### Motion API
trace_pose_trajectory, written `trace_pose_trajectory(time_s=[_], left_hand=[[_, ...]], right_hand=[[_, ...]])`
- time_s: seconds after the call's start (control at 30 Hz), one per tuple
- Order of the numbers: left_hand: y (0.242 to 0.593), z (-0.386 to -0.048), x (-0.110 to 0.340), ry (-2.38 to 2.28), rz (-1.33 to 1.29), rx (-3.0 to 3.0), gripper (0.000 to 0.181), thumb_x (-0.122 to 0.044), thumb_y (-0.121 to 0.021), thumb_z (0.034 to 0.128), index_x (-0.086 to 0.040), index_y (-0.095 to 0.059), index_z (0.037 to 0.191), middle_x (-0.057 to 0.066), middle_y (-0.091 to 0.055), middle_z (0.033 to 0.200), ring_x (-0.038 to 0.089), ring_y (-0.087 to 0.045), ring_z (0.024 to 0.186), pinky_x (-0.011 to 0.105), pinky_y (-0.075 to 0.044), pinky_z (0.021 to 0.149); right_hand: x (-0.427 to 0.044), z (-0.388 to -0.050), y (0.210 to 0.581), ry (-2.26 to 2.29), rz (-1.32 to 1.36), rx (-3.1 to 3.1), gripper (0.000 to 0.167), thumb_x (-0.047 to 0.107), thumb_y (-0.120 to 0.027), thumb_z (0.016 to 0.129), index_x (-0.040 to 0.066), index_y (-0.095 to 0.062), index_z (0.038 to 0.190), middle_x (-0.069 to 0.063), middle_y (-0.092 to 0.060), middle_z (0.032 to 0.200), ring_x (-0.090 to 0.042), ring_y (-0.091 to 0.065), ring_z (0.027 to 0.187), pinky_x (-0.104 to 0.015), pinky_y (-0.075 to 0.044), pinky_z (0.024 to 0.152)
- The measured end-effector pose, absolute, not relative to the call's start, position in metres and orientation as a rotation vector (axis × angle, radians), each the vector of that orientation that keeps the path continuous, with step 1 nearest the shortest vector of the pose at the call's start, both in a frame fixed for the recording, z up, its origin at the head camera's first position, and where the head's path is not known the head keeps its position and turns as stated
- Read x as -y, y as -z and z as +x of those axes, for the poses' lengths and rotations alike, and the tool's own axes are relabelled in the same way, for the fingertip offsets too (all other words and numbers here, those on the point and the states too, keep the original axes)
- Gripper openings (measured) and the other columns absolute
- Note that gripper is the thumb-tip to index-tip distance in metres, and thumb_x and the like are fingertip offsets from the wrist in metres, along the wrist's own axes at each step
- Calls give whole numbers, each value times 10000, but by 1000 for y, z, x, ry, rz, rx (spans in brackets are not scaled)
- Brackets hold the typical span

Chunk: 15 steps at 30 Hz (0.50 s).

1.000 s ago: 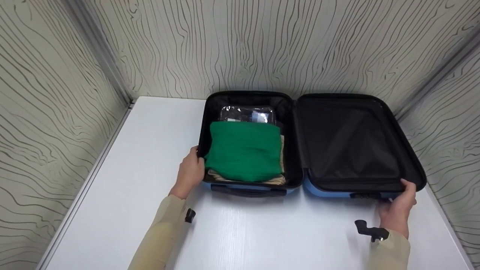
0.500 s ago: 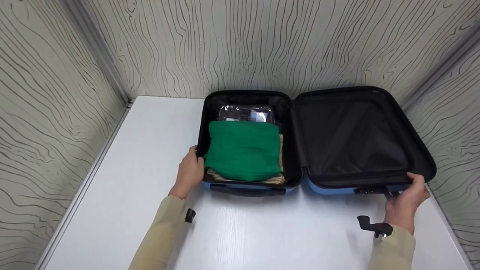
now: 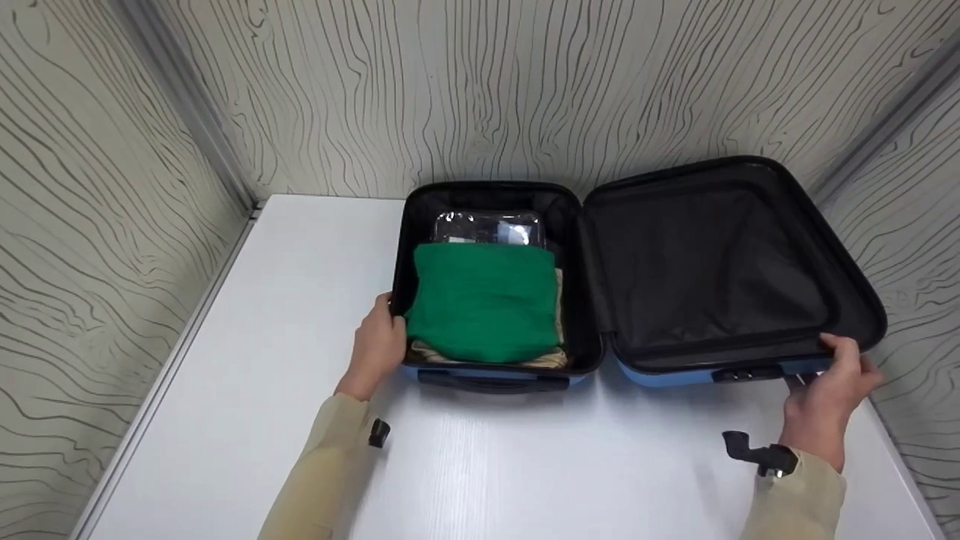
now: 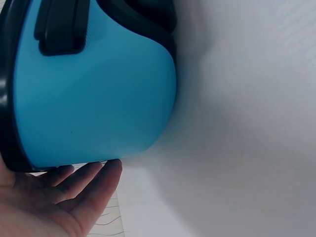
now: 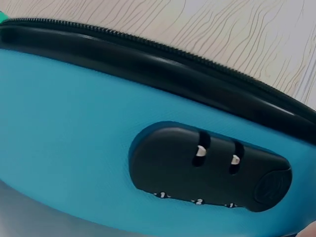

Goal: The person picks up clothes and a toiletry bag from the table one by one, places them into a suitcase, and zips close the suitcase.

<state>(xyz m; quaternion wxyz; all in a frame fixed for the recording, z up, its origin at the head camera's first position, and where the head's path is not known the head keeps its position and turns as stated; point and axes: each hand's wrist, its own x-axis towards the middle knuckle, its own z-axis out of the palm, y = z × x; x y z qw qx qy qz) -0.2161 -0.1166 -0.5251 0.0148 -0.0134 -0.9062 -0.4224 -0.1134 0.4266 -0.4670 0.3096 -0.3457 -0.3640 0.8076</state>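
A blue suitcase (image 3: 406, 217) with black lining lies spread on the table, its lid (image 3: 697, 277) to the right, tilted up off the tabletop. A folded green cloth (image 3: 484, 300) lies in the left half, on top of beige striped fabric (image 3: 559, 360). Behind it sits a clear plastic pouch (image 3: 487, 223). My left hand (image 3: 375, 345) holds the left wall near the front corner, thumb at the rim and fingers against the outer side. With my right hand (image 3: 829, 397) I grip the lid's front right corner; its fingers underneath are mostly hidden.
The suitcase stands on a white table (image 3: 315, 255), close to the patterned back wall (image 3: 480, 90). A carry handle (image 3: 491, 384) is on the left half's front side. A combination lock (image 5: 212, 168) is fixed to the lid's edge.
The lid has risen from lying nearly flat to a slight tilt, its right side lifted by my right hand. My left hand has stayed on the left wall.
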Motion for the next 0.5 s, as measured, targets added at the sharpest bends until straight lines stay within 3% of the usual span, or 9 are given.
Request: trace_pose_trajectory(time_s=[0.23,0.5], left_hand=[[523,-216,117,1299,-37,2846,479,-123,-374,1051,87,-390,1482,294,-563,1361,422,-599,1165,543,-483,946],[525,-217,117,1317,-26,2834,482,-120,-372,1043,88,-393,1477,299,-554,1368,421,-584,1190,537,-471,971]], right_hand=[[-420,-110,451,-2068,-863,946,635,5,-747,814,235,-353,1257,9,-447,1283,-174,-531,1106,-282,-515,781],[-405,-108,437,-1962,-779,1047,655,32,-738,845,248,-371,1343,-27,-441,1294,-162,-554,1038,-238,-445,887]])
